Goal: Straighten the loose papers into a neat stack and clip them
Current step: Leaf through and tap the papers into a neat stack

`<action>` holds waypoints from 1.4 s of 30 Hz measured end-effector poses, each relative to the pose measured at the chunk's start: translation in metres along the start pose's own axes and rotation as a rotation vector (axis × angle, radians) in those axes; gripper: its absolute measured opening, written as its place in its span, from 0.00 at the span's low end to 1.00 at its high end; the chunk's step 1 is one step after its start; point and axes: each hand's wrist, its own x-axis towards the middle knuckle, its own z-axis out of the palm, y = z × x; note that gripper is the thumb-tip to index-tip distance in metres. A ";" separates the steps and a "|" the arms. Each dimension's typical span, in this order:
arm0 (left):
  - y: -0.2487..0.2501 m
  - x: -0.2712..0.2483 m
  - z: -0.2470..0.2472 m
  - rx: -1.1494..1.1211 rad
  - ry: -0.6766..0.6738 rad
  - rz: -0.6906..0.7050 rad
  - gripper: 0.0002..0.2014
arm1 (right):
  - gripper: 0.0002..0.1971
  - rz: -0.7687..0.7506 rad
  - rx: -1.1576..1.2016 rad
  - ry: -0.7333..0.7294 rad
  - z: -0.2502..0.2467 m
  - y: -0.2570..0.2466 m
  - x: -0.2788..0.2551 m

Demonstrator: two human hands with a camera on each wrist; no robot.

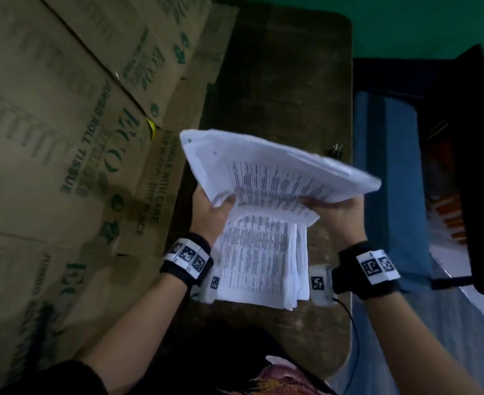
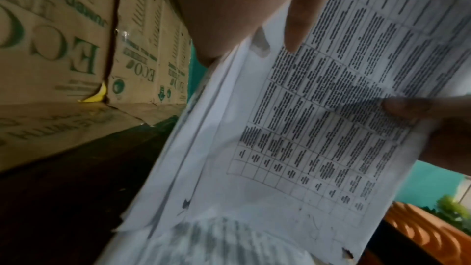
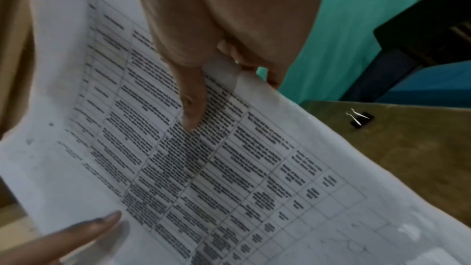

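Observation:
A sheaf of white printed papers (image 1: 277,172) is held up off the dark wooden table (image 1: 277,81), its sheets fanned and uneven, and the near sheets (image 1: 263,258) hang down between my wrists. My left hand (image 1: 220,202) pinches the left edge, with its thumb (image 2: 300,27) on the top page (image 2: 305,128). My right hand (image 1: 317,203) pinches the right edge, its thumb (image 3: 193,104) pressed on the printed table of the page (image 3: 203,168). A black binder clip (image 1: 337,151) lies alone near the table's right edge, also in the right wrist view as the binder clip (image 3: 360,119).
Stacked cardboard boxes (image 1: 64,138) with green print wall off the table's left side. A blue seat (image 1: 391,166) and a black object (image 1: 480,166) stand to the right of the table. A green wall (image 1: 406,24) lies beyond the far edge.

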 end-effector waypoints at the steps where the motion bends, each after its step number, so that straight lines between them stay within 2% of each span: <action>1: -0.005 0.001 -0.006 0.017 -0.006 -0.001 0.17 | 0.28 0.034 -0.011 -0.040 0.005 0.006 -0.002; 3: -0.012 0.003 -0.013 0.064 0.018 0.015 0.26 | 0.29 0.072 -0.075 -0.125 0.009 0.017 -0.005; 5: -0.015 0.005 -0.019 0.126 0.032 0.037 0.30 | 0.28 0.067 -0.127 -0.117 0.010 0.024 -0.007; 10: -0.013 0.016 -0.015 0.107 -0.036 -0.067 0.17 | 0.15 0.103 -0.065 0.067 0.022 0.027 -0.010; 12: -0.013 0.020 -0.016 0.129 -0.056 -0.014 0.14 | 0.14 0.100 -0.027 0.097 0.026 0.020 -0.012; 14: -0.009 0.021 -0.024 0.145 -0.095 0.099 0.12 | 0.18 0.093 0.008 0.061 0.022 0.016 -0.011; 16: -0.014 0.025 -0.029 0.177 -0.168 0.213 0.17 | 0.23 0.129 -0.067 -0.009 0.014 0.025 -0.011; 18: -0.021 0.026 -0.027 0.199 -0.150 0.219 0.15 | 0.18 0.191 -0.132 -0.036 0.011 0.034 -0.013; 20: -0.021 0.028 -0.018 0.141 -0.129 0.171 0.10 | 0.15 0.180 -0.158 -0.042 0.011 0.040 -0.015; 23: -0.015 0.032 -0.014 0.100 -0.198 0.098 0.12 | 0.10 0.112 -0.225 -0.028 0.011 0.028 -0.015; 26: -0.007 0.033 -0.017 0.081 -0.158 0.175 0.06 | 0.06 0.055 -0.293 0.034 0.007 0.022 -0.006; 30: 0.003 0.018 -0.010 0.134 -0.148 0.307 0.17 | 0.10 0.060 -0.185 0.134 0.019 0.021 -0.009; 33: 0.005 0.008 -0.004 0.144 -0.110 0.371 0.17 | 0.09 0.062 -0.156 0.158 0.030 0.024 -0.019; 35: 0.004 0.002 -0.004 0.066 -0.073 0.326 0.24 | 0.11 0.112 -0.130 0.153 0.035 0.028 -0.026; 37: -0.007 -0.003 -0.009 0.052 -0.051 0.298 0.31 | 0.20 0.170 -0.122 0.074 0.035 0.036 -0.032; 38: -0.014 -0.004 -0.011 0.076 -0.046 0.272 0.30 | 0.22 0.189 -0.171 0.018 0.034 0.043 -0.033; 40: -0.028 -0.001 -0.014 0.195 -0.068 0.182 0.27 | 0.18 0.248 -0.300 -0.051 0.037 0.062 -0.034; 42: -0.037 0.005 -0.015 0.274 -0.109 0.098 0.24 | 0.15 0.304 -0.391 -0.020 0.042 0.079 -0.031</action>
